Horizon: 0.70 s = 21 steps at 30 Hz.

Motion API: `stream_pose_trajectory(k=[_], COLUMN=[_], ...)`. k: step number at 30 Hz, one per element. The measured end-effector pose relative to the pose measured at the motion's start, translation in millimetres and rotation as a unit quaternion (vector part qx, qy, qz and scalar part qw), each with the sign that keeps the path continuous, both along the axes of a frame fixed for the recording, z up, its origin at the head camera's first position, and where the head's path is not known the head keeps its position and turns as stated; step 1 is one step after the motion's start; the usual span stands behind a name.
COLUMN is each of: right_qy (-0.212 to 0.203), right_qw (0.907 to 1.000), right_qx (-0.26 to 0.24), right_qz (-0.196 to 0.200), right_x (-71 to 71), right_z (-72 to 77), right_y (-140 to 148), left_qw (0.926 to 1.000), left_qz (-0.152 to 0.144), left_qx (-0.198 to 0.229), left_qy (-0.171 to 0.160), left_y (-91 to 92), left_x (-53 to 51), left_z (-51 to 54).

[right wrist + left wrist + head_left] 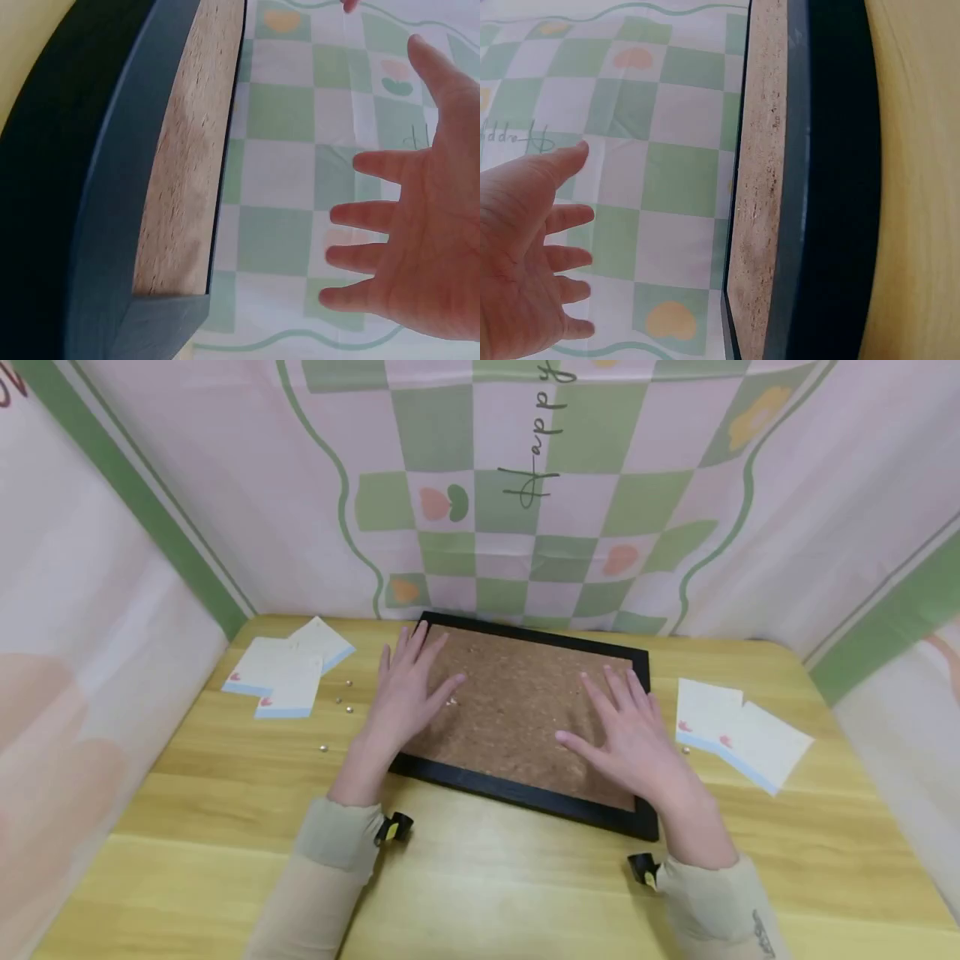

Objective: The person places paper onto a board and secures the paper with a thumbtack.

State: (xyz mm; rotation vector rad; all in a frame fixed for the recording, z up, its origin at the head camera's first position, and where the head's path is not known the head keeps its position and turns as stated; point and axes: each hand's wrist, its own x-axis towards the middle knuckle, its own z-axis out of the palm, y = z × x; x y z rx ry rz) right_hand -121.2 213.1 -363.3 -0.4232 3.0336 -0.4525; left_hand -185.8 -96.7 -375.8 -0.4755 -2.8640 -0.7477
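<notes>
A cork board (517, 718) in a black frame (517, 792) lies slightly turned on the table. Over its left side my left hand (403, 697) is held with fingers spread. The left wrist view shows this hand (517, 262) raised apart from the board, with nothing in it. My right hand (633, 739) hovers over the right side, fingers straight and spread. In the right wrist view that hand (431, 232) is likewise apart from the cork and holds nothing. Tiny shiny spots (452, 700) show on the cork near the left thumb; what they are is too small to tell.
White cards with blue edges (288, 681) overlap on the left of the table. Beside them lie several small silver pins or studs (349, 710). Two similar cards (708, 710) lie at the right, near another small silver piece (686, 750). A checkered curtain (510, 502) hangs behind the table.
</notes>
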Motion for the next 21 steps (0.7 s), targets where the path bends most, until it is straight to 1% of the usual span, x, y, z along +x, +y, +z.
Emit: stream_pose_trajectory(k=[3, 5, 10, 12, 14, 16, 18, 21], right_qy=[-0.012, -0.016, -0.009, -0.004, 0.0, 0.0, -0.004, -0.019], right_qw=[0.9999, 0.9998, 0.9995, 0.9995, 0.9993, 0.9992, 0.9991, 0.9991], right_qx=[-0.005, -0.008, -0.014, -0.018, -0.023, -0.028, -0.028, -0.025], right_qz=[0.006, 0.012, 0.025, 0.026, 0.028, 0.03, 0.032, 0.027], right_x=[-1.0, -1.2, -0.8, -1.1, -2.2, -3.6, -5.5, -8.1], right_z=[-0.1, -0.4, -1.3, -2.8, -4.4, -5.1, -6.1, -7.0], right_y=[4, 5, 8, 9, 11, 14, 17, 23], left_qw=[0.9998, 0.9996, 0.9971, 0.995, 0.9935, 0.993, 0.9928, 0.9914], left_qz=[-0.012, -0.019, -0.042, -0.056, -0.064, -0.063, -0.052, -0.036], left_qx=[0.006, 0.014, 0.06, 0.076, 0.083, 0.084, 0.084, 0.089], left_qy=[0.016, 0.014, -0.022, -0.033, -0.044, -0.054, -0.068, -0.088], left_y=[-1.4, -2.8, -6.8, -11.1, -17.9, -27.5, -39.4, -59.8], left_x=[0.4, 1.4, 1.9, -0.2, -2.9, -5.4, -8.4, -12.3], left_z=[1.6, 1.8, 0.6, -2.7, -6.0, -8.0, -9.5, -10.2])
